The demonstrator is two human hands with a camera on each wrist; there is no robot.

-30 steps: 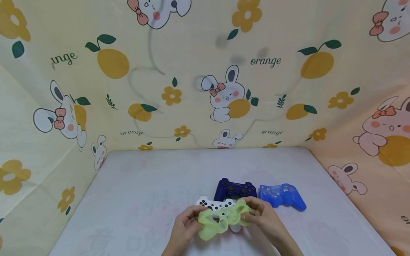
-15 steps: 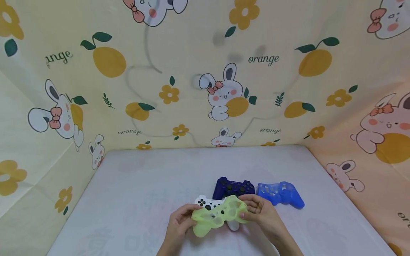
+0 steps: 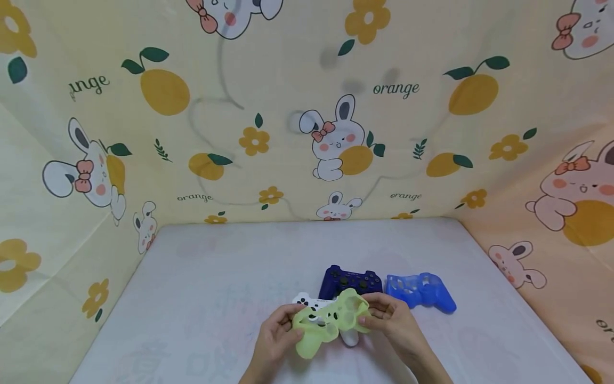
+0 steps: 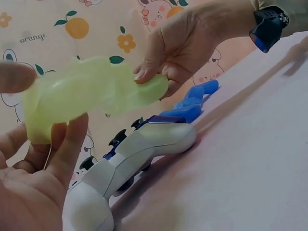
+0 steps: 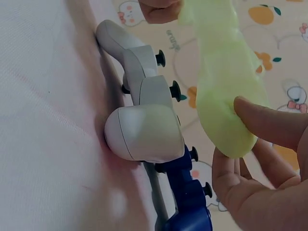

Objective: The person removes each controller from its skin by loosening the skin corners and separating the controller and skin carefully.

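Note:
A soft yellow-green silicone controller cover [image 3: 314,333] is held up between both hands, above a white game controller [image 3: 350,337]. My left hand [image 3: 278,336] pinches its left grip end between thumb and fingers. At the other end my right hand [image 3: 395,322] pinches the right grip part, thumb on one face and fingers behind. In the left wrist view the cover [image 4: 91,89] hangs apart from the white controller [image 4: 149,142], which lies on the table. The cover hides much of the white controller's face in the head view.
Just behind lies a dark blue game controller [image 3: 352,280]. To its right is a blue silicone controller cover [image 3: 422,292]. The white tabletop [image 3: 230,266] is enclosed by cloth walls [image 3: 288,80] printed with rabbits and oranges.
The yellow-green cover has been turned and tilted in the hands, its right end now higher than a second ago. Both hands keep their grip. The controllers and blue cover stay put.

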